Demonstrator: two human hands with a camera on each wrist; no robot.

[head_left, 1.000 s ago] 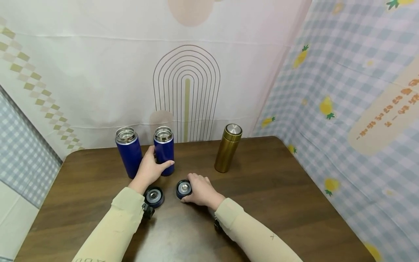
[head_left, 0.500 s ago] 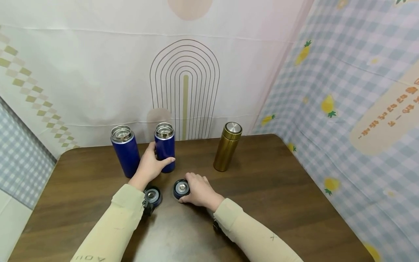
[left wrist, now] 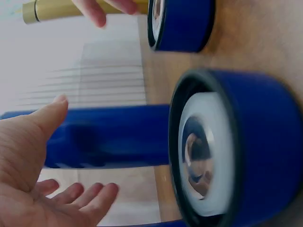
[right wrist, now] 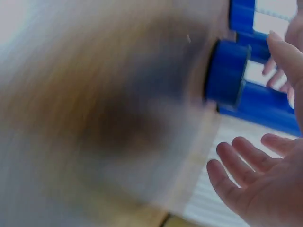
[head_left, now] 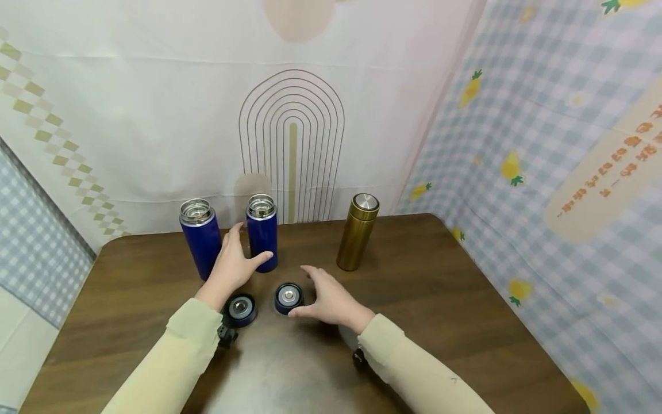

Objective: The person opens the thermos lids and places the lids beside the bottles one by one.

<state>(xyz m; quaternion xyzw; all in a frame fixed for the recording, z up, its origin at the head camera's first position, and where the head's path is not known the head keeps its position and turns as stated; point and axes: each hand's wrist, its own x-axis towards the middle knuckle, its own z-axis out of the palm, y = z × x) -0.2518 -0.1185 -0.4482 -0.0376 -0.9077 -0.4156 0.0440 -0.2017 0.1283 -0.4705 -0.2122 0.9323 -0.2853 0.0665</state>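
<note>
My left hand (head_left: pixel 231 265) is spread just left of an uncapped dark blue vacuum flask (head_left: pixel 262 241), thumb in front and fingers behind. In the left wrist view that hand's fingers are loose and grip nothing. A second uncapped blue flask (head_left: pixel 201 238) stands further left. My right hand (head_left: pixel 333 300) stands with spread fingers at the right side of a round blue flask lid (head_left: pixel 288 295), which lies with its underside up. The right wrist view shows a gap between the fingers and the lid (right wrist: pixel 227 73). Another upturned lid (head_left: pixel 241 309) lies near my left wrist.
A gold flask (head_left: pixel 358 233), capped with a silver-topped lid, stands at the back right. The brown wooden table (head_left: pixel 439 322) has a hanging white cloth (head_left: pixel 362 132) behind its back edge. A checked cloth (head_left: pixel 517 190) hangs on the right.
My right hand has let go of the lid, its fingers spreading and drawing back to the right. My left hand has loosened from the blue flask and shifted slightly left.
</note>
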